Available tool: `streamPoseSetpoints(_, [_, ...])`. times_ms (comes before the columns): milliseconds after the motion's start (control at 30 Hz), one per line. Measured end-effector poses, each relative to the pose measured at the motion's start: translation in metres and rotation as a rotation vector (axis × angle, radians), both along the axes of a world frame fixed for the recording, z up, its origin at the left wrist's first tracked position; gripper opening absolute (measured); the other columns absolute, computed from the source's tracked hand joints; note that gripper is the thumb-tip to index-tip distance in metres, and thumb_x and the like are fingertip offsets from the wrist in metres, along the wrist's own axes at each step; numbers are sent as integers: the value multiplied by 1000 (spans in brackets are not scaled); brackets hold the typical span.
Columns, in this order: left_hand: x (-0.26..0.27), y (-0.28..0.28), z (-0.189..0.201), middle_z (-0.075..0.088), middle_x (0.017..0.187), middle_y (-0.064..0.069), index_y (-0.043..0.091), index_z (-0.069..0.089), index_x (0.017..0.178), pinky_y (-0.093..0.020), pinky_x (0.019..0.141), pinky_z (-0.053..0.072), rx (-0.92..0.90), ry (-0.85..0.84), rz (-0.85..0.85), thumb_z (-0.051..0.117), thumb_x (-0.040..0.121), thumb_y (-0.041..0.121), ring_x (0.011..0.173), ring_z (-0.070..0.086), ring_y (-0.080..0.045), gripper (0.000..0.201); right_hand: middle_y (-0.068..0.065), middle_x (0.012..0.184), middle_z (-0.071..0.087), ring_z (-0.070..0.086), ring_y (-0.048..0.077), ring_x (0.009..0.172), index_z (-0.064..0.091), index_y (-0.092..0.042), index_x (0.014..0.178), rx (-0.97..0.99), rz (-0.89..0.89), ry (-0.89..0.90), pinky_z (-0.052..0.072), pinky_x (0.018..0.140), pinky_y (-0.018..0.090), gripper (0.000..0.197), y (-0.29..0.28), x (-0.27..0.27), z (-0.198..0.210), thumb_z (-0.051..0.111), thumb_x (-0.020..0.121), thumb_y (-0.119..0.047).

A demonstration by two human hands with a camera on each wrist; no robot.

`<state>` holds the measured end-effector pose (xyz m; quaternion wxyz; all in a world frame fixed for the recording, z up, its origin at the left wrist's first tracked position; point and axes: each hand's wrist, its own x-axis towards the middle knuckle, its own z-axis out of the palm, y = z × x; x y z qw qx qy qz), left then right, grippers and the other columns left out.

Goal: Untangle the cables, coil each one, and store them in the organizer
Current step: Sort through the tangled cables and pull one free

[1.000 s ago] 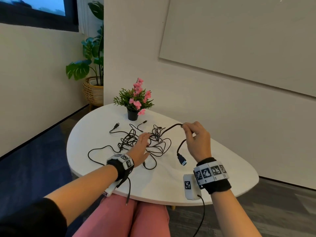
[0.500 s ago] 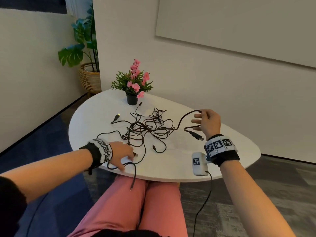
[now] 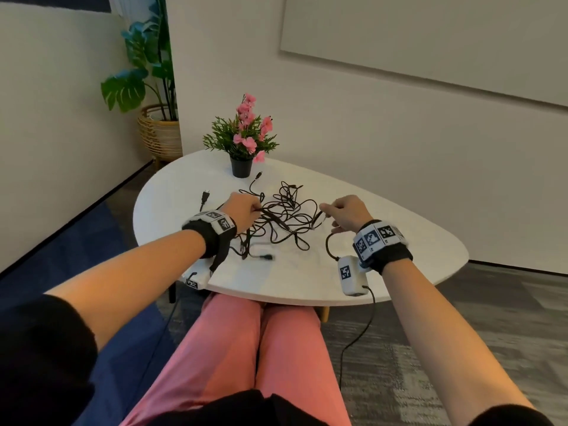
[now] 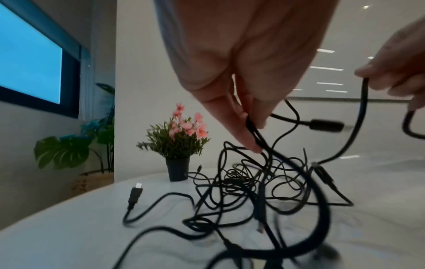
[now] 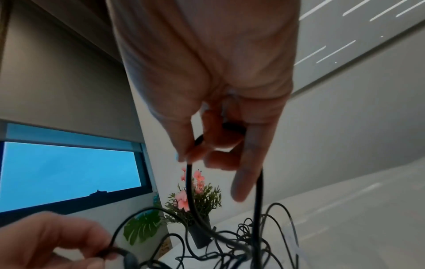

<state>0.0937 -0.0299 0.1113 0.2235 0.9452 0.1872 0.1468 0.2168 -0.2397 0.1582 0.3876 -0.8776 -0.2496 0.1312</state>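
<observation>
A tangle of black cables [image 3: 284, 215] lies in the middle of the white table [image 3: 399, 238]. My left hand [image 3: 246, 210] is at the tangle's left side and pinches a thick black cable [image 4: 255, 131] between thumb and fingers, lifting it off the table. My right hand [image 3: 347, 213] is at the tangle's right side and holds a loop of black cable [image 5: 190, 182] with curled fingers above the pile. Loose plugs [image 3: 204, 196] lie around the heap. No organizer is in view.
A small potted plant with pink flowers [image 3: 244, 139] stands at the table's far side, just behind the cables. A big leafy plant in a woven basket [image 3: 159, 133] stands on the floor at the back left. A wall runs close behind the table.
My left hand has moved from the table's near edge up into the tangle and pinched a cable. My right hand has come in closer to the pile, still holding its cable.
</observation>
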Motion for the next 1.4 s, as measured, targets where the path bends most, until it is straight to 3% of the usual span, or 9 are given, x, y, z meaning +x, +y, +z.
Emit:
streamPoseSetpoints(267, [-1, 9, -22, 38, 141, -15, 3, 36, 135, -32, 104, 37, 171, 489, 102, 56, 88, 15, 128, 42, -28, 53, 5, 104, 68, 65, 20, 94, 58, -16, 80, 634, -79, 105, 58, 70, 41, 20, 12, -16, 41, 52, 94, -27])
streamPoseSetpoints(367, [3, -4, -24, 5, 155, -17, 8, 7, 147, -40, 110, 34, 105, 309, 97, 69, 74, 29, 139, 26, -31, 98, 1, 105, 70, 65, 21, 99, 56, -10, 83, 719, -62, 146, 59, 72, 41, 19, 20, -20, 45, 52, 95, -24])
streamPoseSetpoints(467, [5, -23, -23, 18, 154, -13, 16, -4, 149, -43, 110, 34, 52, 125, -166, 70, 70, 36, 135, 32, -31, 110, 5, 111, 69, 62, 21, 108, 54, -10, 79, 803, 1, 212, 57, 83, 43, 22, 29, -24, 49, 49, 97, -23])
streamPoseSetpoints(767, [28, 7, -39, 58, 118, 4, 23, 52, 113, -34, 98, 35, 112, -18, -160, 40, 97, 25, 113, 49, -18, 20, -1, 116, 67, 55, 16, 119, 58, -19, 74, 1095, -140, 156, 44, 98, 39, 27, 12, -1, 70, 47, 98, -27])
streamPoseSetpoints(867, [36, 27, -52, 58, 118, 7, 28, 56, 110, -31, 98, 34, 213, 12, -142, 37, 98, 22, 114, 45, -16, 23, -7, 104, 66, 58, -2, 101, 71, -20, 92, 1028, -318, -69, 41, 96, 29, 15, -1, 16, 73, 57, 92, -27])
streamPoseSetpoints(967, [40, 34, -61, 60, 118, 8, 29, 60, 111, -31, 98, 36, 149, -62, -121, 41, 98, 19, 112, 46, -16, 26, 2, 117, 64, 59, 10, 102, 66, -25, 80, 770, -379, -258, 44, 95, 31, 9, -4, 30, 62, 62, 88, -22])
streamPoseSetpoints(1133, [40, 17, -60, 67, 111, 6, 25, 66, 111, -34, 95, 42, -29, -208, -152, 46, 97, 25, 108, 49, -16, 25, 6, 108, 64, 57, 22, 103, 62, -11, 102, 193, -154, -425, 42, 84, 29, 26, 29, 13, 16, 65, 84, -29])
streamPoseSetpoints(1267, [37, 15, -59, 63, 116, 8, 28, 62, 116, -32, 97, 37, 146, -160, -182, 47, 96, 21, 112, 47, -17, 26, 3, 142, 38, 41, 25, 127, 19, -32, 145, -77, 201, -349, 38, 103, 46, 80, 63, -13, -14, 57, 79, -61])
streamPoseSetpoints(1400, [31, 17, -51, 65, 113, 4, 21, 64, 115, -41, 95, 40, 192, -205, -263, 49, 92, 6, 111, 48, -22, 31, 3, 153, 18, 37, 32, 129, 24, -42, 141, -466, 328, -639, 29, 107, 50, 50, 82, -16, -32, 38, 94, -52])
